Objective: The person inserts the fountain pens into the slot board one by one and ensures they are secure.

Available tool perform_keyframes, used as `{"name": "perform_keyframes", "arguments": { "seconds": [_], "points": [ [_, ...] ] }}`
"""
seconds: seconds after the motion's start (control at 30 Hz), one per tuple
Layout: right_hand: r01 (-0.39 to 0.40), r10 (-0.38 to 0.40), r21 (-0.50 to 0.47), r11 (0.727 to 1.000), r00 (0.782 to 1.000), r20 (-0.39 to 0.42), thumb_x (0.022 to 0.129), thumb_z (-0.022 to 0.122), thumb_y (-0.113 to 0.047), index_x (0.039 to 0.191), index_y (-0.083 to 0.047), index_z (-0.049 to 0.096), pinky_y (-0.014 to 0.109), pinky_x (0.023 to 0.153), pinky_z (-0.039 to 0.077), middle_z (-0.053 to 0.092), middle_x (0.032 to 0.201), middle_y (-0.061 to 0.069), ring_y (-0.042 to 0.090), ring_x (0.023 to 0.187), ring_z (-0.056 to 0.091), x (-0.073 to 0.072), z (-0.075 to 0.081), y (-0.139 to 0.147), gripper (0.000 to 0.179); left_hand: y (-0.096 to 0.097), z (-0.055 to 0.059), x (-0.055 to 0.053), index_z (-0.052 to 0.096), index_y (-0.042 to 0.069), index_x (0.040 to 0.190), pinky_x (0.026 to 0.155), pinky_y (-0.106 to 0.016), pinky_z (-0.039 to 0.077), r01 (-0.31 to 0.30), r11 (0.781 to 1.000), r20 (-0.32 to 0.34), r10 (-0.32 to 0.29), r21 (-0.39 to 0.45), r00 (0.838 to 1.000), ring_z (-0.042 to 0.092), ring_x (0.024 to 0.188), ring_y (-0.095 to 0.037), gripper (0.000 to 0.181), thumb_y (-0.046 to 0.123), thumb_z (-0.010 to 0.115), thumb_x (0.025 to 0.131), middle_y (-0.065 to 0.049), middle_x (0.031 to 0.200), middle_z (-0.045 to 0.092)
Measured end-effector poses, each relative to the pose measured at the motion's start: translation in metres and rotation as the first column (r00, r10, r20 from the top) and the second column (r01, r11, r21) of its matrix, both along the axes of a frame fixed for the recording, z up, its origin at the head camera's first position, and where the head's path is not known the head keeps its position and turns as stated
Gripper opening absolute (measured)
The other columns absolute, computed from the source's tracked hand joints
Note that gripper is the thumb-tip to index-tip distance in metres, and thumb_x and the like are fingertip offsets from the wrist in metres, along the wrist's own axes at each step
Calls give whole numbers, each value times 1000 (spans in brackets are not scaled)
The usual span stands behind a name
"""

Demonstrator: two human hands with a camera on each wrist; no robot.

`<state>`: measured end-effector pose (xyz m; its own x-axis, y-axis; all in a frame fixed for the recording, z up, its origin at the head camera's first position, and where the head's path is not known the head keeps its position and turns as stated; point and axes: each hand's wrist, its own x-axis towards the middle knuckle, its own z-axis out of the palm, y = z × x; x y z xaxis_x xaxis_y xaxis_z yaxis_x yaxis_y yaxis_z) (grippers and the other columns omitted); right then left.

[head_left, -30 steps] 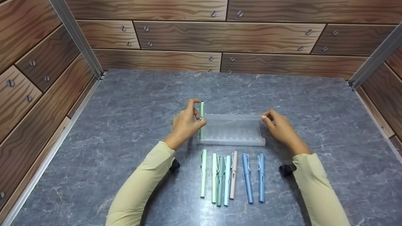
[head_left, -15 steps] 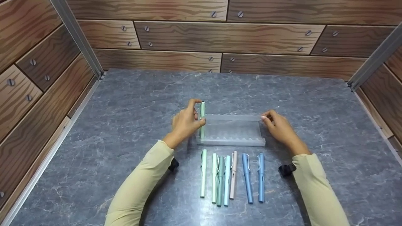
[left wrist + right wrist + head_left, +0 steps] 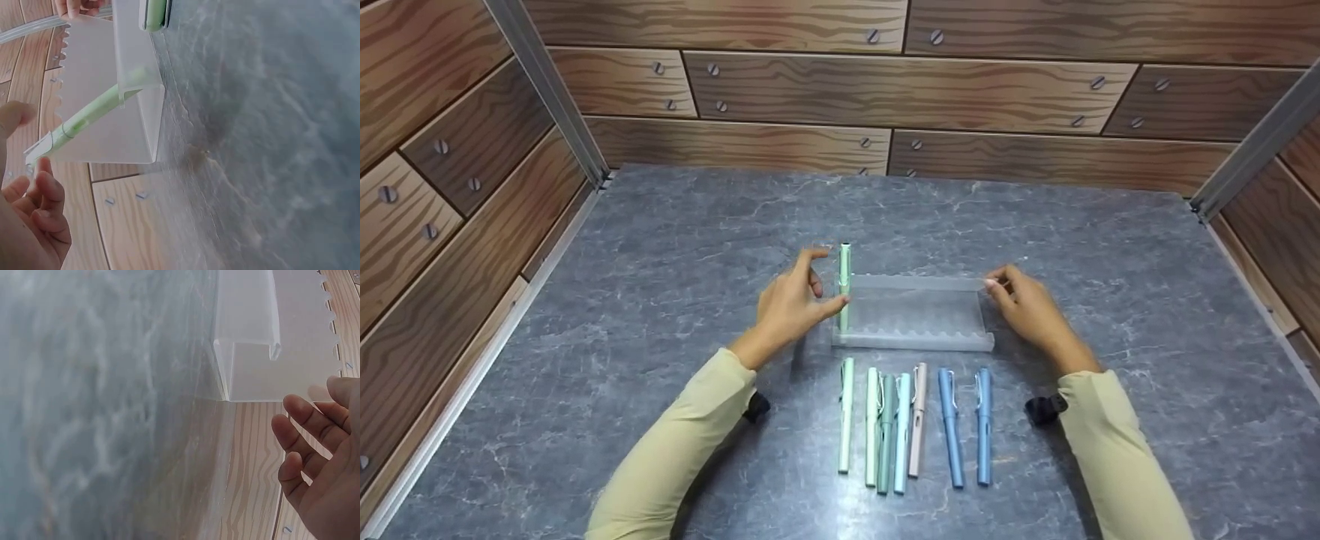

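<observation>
A clear plastic pen stand [image 3: 915, 307] with a scalloped back edge stands on the table. One light green pen [image 3: 844, 262] leans in its leftmost place, cap end up, its lower end behind the front lip. Beside that pen my left hand [image 3: 791, 300] has its thumb and forefinger spread apart; in the left wrist view a fingertip [image 3: 42, 164] is close to the cap, and contact is hard to tell. My right hand [image 3: 1027, 304] pinches the stand's upper right corner between thumb and fingers, the other fingers loosely bent in the right wrist view.
In front of the stand lie several pens: light green [image 3: 846, 420], another light green [image 3: 871, 427], dark green [image 3: 886, 442], pale blue [image 3: 901, 435], pinkish grey [image 3: 917, 420] and two blue ones [image 3: 952, 435]. Wood-patterned walls [image 3: 840, 90] enclose the marbled table [image 3: 720, 217].
My left hand has let go of the light green pen and drawn back slightly to the left. The pen stays in the stand. My right hand keeps its place at the corner.
</observation>
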<state>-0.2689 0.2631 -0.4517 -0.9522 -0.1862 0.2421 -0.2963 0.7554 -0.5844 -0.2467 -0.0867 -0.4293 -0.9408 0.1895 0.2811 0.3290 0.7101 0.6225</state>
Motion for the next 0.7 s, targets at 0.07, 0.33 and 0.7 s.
{"name": "perform_keyframes", "arguments": {
  "seconds": [0.07, 0.33, 0.7],
  "points": [
    [0, 0, 5, 1000, 1000, -8, 100, 50, -16, 107, 3, 57, 40, 75, 47, 65, 93, 20, 29, 82, 59, 0, 0, 0, 21, -3, -1, 4, 46, 19, 134, 46, -24, 28, 16, 1000, 12, -16, 6, 1000, 37, 50, -9, 65, 40, 76, 80, 5, 79, 58],
    [4, -4, 4, 1000, 1000, 5, 101, 49, -16, 107, 3, 57, 43, 77, 47, 65, 93, 20, 31, 84, 60, 1, 0, -1, 22, -7, -1, 17, 46, 20, 134, 45, -23, 31, 63, 998, 65, -64, 18, 996, 43, 50, -7, 66, 40, 77, 79, 5, 83, 63],
    [4, -5, 14, 1000, 1000, 22, 102, 47, -19, 110, 2, 57, 46, 80, 48, 65, 97, 21, 33, 88, 60, 1, 2, -1, 25, -10, -5, 27, 44, 17, 136, 53, -25, 43, 164, 985, 142, -170, 55, 975, 53, 61, -7, 72, 40, 78, 77, 2, 91, 64]
  ]
}}
